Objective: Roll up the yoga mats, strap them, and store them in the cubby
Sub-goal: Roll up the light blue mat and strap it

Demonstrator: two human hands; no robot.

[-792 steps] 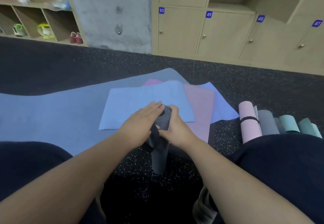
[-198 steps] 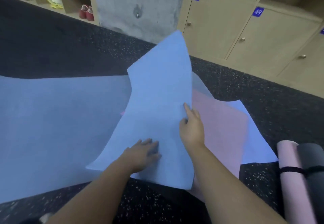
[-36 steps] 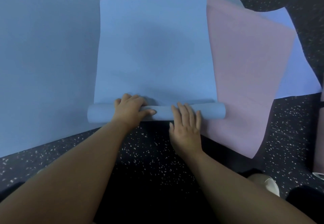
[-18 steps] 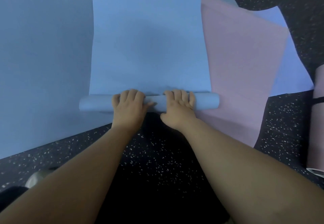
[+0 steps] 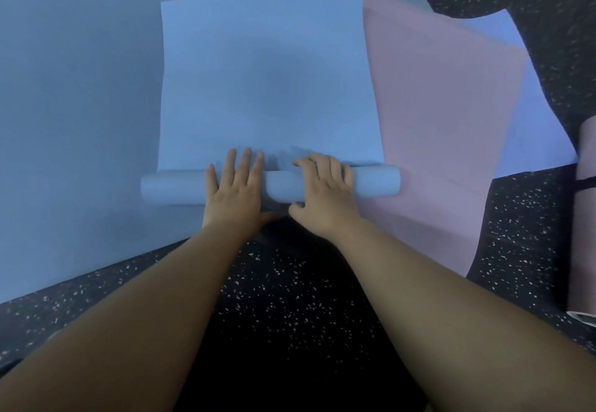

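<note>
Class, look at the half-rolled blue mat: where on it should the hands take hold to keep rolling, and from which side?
Hold the rolled tube of the blue yoga mat, probably from the near side, palms over its top. The tube lies crosswise with the flat sheet stretching away, so it rolls away from the person. The left hand and right hand sit near the middle; wider spacing would likely keep the ends even.

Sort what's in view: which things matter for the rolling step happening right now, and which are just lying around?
In play:
- blue mat, near end rolled into a tube
- left hand, fingers flat on the roll
- right hand, fingers curled over the roll

Lying about:
- large blue mat underneath
- pink mat, flat
- lavender mat, flat
- rolled pink mat, black strap around it
- speckled floor
</note>
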